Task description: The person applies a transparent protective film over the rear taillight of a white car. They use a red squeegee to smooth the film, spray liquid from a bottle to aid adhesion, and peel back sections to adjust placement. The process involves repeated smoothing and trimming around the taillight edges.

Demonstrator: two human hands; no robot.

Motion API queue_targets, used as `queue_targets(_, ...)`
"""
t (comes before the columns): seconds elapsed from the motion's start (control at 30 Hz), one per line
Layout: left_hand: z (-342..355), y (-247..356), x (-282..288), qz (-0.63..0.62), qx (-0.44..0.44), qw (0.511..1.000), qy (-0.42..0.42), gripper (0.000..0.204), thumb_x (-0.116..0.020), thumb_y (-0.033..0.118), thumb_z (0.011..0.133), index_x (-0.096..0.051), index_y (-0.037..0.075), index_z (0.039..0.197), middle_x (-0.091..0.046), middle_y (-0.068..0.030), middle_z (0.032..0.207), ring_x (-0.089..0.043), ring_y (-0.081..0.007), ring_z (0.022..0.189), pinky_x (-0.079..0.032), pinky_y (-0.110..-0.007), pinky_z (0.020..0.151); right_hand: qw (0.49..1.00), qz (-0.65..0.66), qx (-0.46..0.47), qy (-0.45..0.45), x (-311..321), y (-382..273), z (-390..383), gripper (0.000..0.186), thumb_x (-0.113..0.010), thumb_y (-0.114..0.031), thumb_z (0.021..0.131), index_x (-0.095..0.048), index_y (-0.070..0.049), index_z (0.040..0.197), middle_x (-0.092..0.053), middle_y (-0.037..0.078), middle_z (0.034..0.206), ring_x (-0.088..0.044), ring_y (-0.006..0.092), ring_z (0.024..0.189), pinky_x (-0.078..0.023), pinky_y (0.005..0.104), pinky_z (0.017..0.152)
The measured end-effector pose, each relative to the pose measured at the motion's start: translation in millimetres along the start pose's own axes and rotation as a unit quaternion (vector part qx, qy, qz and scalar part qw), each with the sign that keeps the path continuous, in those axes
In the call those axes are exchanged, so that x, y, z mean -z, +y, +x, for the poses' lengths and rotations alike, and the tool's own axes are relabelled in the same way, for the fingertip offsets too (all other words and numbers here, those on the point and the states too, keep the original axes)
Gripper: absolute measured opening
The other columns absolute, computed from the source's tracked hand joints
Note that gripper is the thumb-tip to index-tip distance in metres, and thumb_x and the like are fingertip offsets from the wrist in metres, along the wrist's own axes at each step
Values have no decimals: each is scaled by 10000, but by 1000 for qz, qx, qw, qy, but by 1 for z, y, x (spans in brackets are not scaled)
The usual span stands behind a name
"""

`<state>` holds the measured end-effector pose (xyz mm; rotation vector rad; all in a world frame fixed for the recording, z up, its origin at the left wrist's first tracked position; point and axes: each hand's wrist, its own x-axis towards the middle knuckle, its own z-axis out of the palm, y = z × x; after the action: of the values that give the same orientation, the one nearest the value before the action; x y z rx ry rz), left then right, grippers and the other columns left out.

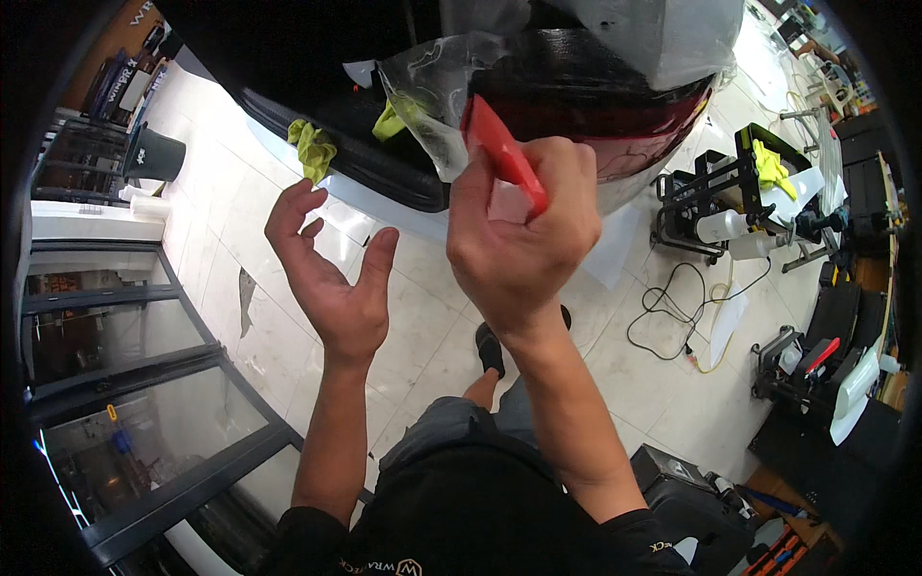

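My right hand [523, 235] is wrapped round a flat red squeegee [507, 158], its blade pointing up and away to the left. Just beyond it is the dark red tail light [615, 120] at the rear corner of a car. Wrinkled clear film [437, 82] hangs loose left of the light, behind the squeegee. More film [672, 43] covers the bodywork above. My left hand [336, 278] is held in the air, palm up, fingers apart and holding nothing. Beyond its fingertips lies a yellow-green cloth [312, 152] on the car's edge; a second cloth [390, 122] sits nearer the film.
At right stands a black rolling cart [711, 197] with bottles [722, 227] and a yellow cloth [771, 165]. A cable [663, 305] curls across the tiled floor. Glass-panelled frames [158, 422] line the left, below a dark bucket [156, 156]. A black case [677, 485] is near my right elbow.
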<state>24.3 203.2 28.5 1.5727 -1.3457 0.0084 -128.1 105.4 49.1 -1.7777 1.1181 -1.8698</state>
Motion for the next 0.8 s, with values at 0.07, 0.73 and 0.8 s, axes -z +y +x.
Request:
queue_targets(0.07,-4,4,5,5,5,1000,-9,739,-901,238,923,-469,60,1496,-479,-152,1534,-451,-298,1437,-382,-462,1104,999,-13,33,4,0,3,2,132,-775,51,804,-670,10,872,-632,122,804,-574,282,744,-443,400,645)
queue_targets(0.73,-21,47,45,-5,-17,1000,-20,732,-874,294,947,-462,55,1502,-478,-159,1535,-468,-316,1422,-393,-494,1123,999,5,31,-9,11,-8,10,114,-752,19,830,-646,10,869,-664,184,836,-586,379,811,-478,481,716)
queue_targets(0.8,-24,49,50,-6,-16,1000,-20,734,-874,293,947,-460,56,1504,-480,-157,1533,-467,-317,1423,-393,-495,1124,1000,2,10,-6,14,-13,10,112,-748,13,835,-641,7,871,-663,188,850,-586,387,817,-479,482,718)
